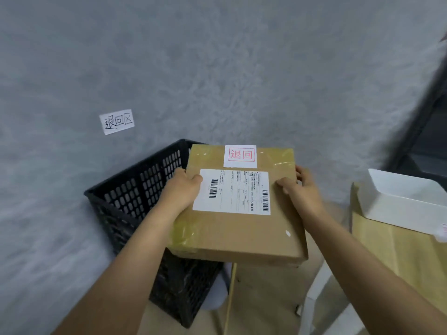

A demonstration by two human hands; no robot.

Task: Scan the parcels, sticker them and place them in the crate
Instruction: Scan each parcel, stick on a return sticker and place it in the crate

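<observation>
Both hands hold a flat cardboard parcel in the air, partly above the black crate on the floor. The left hand grips its left edge, the right hand its right edge — thumbs on top, fingers curled under. The parcel carries a white shipping label and a red-printed sticker. A white tray stands on the desk at right.
</observation>
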